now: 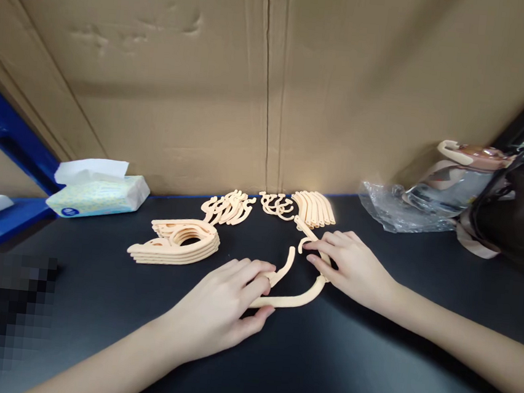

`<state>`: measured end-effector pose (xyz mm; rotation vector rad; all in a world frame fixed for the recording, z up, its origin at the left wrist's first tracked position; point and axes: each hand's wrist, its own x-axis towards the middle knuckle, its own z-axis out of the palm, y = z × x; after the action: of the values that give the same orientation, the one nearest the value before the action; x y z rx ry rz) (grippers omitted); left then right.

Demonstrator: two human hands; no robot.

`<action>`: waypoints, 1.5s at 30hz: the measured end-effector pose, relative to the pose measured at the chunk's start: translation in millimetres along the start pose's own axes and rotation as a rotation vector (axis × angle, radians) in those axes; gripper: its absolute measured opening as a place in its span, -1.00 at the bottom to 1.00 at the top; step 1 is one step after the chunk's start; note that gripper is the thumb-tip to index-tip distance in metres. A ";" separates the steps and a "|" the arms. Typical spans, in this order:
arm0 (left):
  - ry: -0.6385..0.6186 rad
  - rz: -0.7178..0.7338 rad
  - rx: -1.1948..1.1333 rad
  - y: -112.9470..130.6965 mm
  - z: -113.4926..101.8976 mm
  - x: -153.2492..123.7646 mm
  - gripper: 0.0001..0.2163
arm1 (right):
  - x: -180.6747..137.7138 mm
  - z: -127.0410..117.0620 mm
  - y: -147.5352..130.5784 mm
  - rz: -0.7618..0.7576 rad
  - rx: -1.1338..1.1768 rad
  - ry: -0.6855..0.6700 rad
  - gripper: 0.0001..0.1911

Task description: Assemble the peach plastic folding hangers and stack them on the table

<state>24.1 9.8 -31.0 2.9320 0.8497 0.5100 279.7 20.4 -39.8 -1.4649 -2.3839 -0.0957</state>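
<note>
A beige folding clothes hanger [301, 300] lies partly spread on the black table between my hands. My left hand [228, 301] closes on its near left end, thumb below and fingers above, beside a short curved arm [287, 265]. At the right, my right hand [352, 264] bends its fingers over the other arm, with the index fingertip at a small hook [301, 246]. The fingers hide part of the joint. Left of them sits a stack of folded hangers [192, 251].
Behind the hands lie loose curved pieces [230, 207], small hooks [277, 204] and a row of hanger arms [312, 209]. A tissue pack [104, 197] is at the left. A water bottle [453, 181], clear plastic wrap [385, 208] and a dark bag [515, 214] stand right. Cardboard [184, 90] rises behind.
</note>
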 end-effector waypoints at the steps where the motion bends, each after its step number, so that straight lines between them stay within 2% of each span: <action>1: -0.002 0.012 -0.001 -0.3 0.5 0.4 -0.95 | 0.1 0.5 0.4 0.002 -0.002 0.002 -0.79; 8: -0.012 0.125 -0.018 1.2 -0.9 2.9 -0.95 | -0.1 1.1 -0.3 -0.010 0.016 0.010 -0.78; 17: -0.010 0.165 0.000 2.6 -1.7 3.4 -0.93 | 0.8 2.0 -1.5 -0.022 0.049 0.003 -0.78; 25: 0.004 0.166 0.018 0.8 0.3 2.4 -0.89 | -0.1 0.5 -3.4 -0.030 0.076 -0.017 -0.77; 36: -0.008 0.138 0.031 -3.6 0.7 4.8 -0.84 | -1.7 -0.9 -4.1 -0.178 0.064 -0.059 -0.76; 45: -0.032 0.101 -0.045 -4.9 3.1 4.5 -0.84 | -4.7 -0.3 -6.2 -0.150 0.104 -0.039 -0.77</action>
<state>26.2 16.5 -33.3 2.9445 0.6807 0.4801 276.3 13.5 -40.3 -1.2518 -2.4877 0.0211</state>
